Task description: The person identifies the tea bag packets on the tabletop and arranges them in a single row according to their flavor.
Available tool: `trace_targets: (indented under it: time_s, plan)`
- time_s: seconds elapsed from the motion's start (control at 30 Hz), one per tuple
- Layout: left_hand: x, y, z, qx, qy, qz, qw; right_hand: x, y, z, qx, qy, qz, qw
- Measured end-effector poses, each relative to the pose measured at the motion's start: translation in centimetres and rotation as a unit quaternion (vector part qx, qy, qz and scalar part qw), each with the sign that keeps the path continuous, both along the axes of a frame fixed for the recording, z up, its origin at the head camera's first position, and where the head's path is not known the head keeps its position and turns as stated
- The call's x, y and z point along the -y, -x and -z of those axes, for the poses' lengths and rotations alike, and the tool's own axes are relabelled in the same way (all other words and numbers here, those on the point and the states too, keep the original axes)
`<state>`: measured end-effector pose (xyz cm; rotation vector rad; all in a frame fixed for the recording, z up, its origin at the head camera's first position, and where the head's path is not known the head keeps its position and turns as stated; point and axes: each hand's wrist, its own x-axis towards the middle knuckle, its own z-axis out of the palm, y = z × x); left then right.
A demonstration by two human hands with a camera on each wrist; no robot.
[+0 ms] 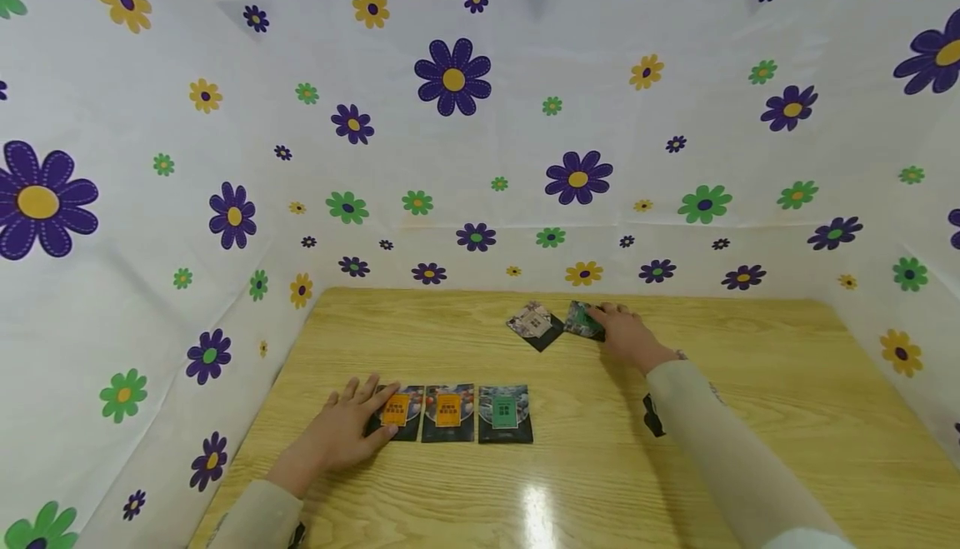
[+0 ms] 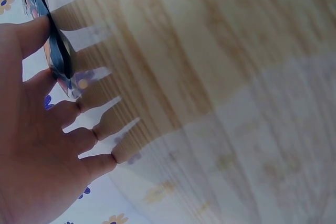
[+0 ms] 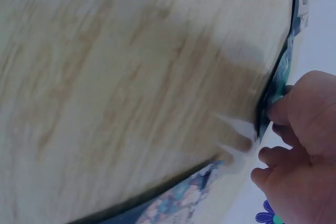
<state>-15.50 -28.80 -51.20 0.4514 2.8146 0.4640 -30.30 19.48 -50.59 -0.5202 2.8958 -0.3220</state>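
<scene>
Three flat packets lie side by side. My left hand [image 1: 345, 430] rests on the left-hand orange-labelled packet [image 1: 402, 407], its fingers outstretched and its thumb at the packet's lower right. Beside it lie a second orange-labelled packet [image 1: 447, 410] and a green-labelled packet [image 1: 505, 411]. Farther back, my right hand [image 1: 630, 336] grips the right side of another dark packet with green on it [image 1: 577, 321], partly covering it. The right wrist view shows that hand's thumb [image 3: 278, 113] on this packet. Just left, a beige-labelled packet [image 1: 535, 324] lies turned at an angle.
Wooden tabletop [image 1: 420, 328] lies under everything. White flower-printed cloth [image 1: 525, 132] rises behind and at both sides. A pink-and-blue patterned packet [image 3: 176, 198] appears low in the right wrist view; I cannot match it to one in the head view.
</scene>
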Motion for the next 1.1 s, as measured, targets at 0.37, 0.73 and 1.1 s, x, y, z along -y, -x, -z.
trace_targets:
  time_s: [0.37, 0.73, 1.1]
  plan:
    - [0.1, 0.2, 0.1, -0.015, 0.009, 0.003, 0.9998, -0.8, -0.6, 0.3, -0.021, 0.043, 0.005, 0.9988]
    - [0.1, 0.2, 0.5, -0.004, 0.009, 0.003, 0.9999, -1.3, 0.1, 0.7, 0.029, 0.021, -0.004, 0.9994]
    - [0.0, 0.1, 0.2, -0.008, 0.009, 0.001, 0.9999, -1.0, -0.9, 0.3, 0.004, 0.041, -0.003, 0.9992]
